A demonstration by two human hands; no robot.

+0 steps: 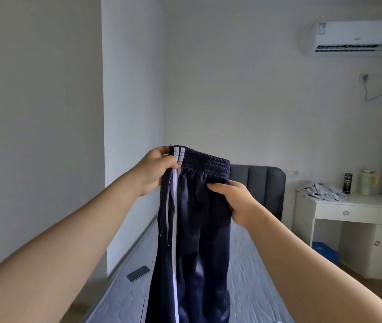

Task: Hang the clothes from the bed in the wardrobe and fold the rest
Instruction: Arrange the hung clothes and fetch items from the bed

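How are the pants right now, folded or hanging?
Hanging: left hand and right hand grip the pants at the waist, legs dropping over the bed.

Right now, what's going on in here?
A person holds navy pants up over the bed. The left hand pinches the white-striped side at the waistband; the right hand grips the other side just below it. The legs hang down. A phone lies on the bed, and a crumpled garment sits on the desk.
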